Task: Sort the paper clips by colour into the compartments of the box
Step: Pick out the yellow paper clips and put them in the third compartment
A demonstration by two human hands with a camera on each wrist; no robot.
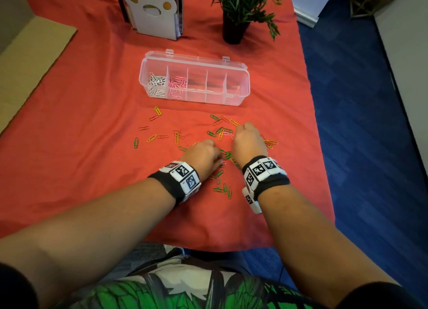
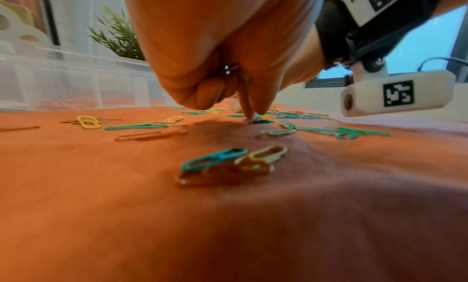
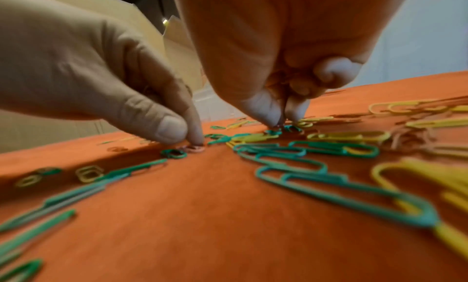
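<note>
Paper clips (image 1: 222, 132): green, yellow and red ones scattered on the orange cloth (image 1: 92, 100) in front of the clear box (image 1: 240, 86) | left hand (image 1: 201, 157): thumb and forefinger pinch a pinkish clip (image 3: 193, 148) on the cloth | right hand (image 1: 249, 141): fingertips pinched down among the clips, seemingly on one; more clips bunched in its curled palm | box: white and pink clips in its two left compartments.

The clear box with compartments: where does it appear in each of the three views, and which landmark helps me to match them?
Head: the clear box sits at upper centre, beyond the loose clips.
Left wrist: it is blurred at the left edge, behind the clips.
Right wrist: it is not in this picture.
Shared landmark: the potted plant stands behind the box in both views that show it; the orange cloth is in all three.
</note>
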